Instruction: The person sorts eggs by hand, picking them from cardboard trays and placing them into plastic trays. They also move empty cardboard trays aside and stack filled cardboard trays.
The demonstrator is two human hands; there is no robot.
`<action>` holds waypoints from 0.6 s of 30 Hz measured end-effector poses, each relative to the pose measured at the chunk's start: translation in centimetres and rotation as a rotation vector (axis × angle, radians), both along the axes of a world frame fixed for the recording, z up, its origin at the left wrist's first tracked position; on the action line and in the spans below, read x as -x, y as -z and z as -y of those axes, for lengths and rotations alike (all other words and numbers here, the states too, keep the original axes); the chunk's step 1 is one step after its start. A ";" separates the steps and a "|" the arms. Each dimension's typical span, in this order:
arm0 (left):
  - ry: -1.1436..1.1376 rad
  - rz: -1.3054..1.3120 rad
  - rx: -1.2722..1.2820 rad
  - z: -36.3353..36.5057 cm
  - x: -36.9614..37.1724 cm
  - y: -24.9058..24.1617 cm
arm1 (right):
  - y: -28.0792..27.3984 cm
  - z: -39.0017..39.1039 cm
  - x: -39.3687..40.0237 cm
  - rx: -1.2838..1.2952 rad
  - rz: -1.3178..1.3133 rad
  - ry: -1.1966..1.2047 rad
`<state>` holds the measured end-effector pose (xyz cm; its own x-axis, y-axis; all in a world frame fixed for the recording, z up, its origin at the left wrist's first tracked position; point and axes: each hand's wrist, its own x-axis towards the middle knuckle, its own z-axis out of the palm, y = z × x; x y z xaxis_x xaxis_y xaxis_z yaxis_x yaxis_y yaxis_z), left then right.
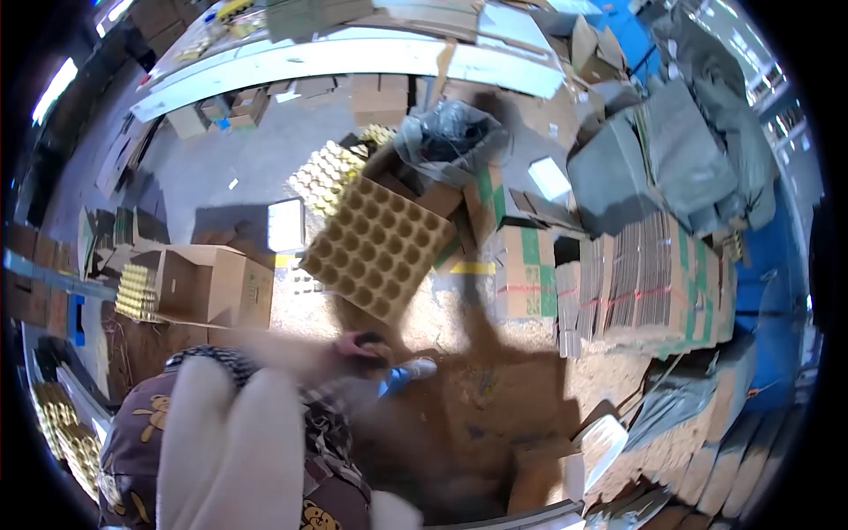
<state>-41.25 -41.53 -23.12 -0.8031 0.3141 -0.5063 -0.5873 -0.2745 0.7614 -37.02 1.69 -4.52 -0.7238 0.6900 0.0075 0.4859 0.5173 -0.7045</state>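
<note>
A brown moulded tray (375,247) with rows of round hollows is tilted near the middle of the view, above the floor. Just below its lower edge is what looks like my left hand (358,347), at the end of a blurred forearm. Its fingers are smeared by motion, and I cannot make out whether it holds anything. My right hand (450,481) seems to be a faint blur low in the view, near an open carton (534,473); its fingers cannot be made out.
An open carton (216,287) and stacked pale trays (137,293) stand at the left. More pale trays (327,177) lie behind the tilted one. Flattened cardboard bundles (636,283) and a green-taped box (524,272) are at the right. A white-edged table (353,60) spans the back.
</note>
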 end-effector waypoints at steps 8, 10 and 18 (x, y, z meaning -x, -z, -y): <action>-0.695 -0.119 -0.087 20.4 8.7 -21.4 | -4.7 6.9 -1.2 0.094 -0.001 0.037; -0.748 -0.216 0.045 21.8 14.5 -26.6 | -5.5 7.9 -1.4 0.111 0.009 0.078; -0.381 -0.321 1.004 33.8 41.9 -25.4 | -7.8 11.2 -3.7 0.196 0.050 0.370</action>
<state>-83.13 -75.34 2.28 -0.8985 -0.4146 -0.1441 -0.3326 0.4288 0.8400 -33.35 -9.52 3.32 -0.4231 0.8882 -0.1791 0.6498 0.1597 -0.7432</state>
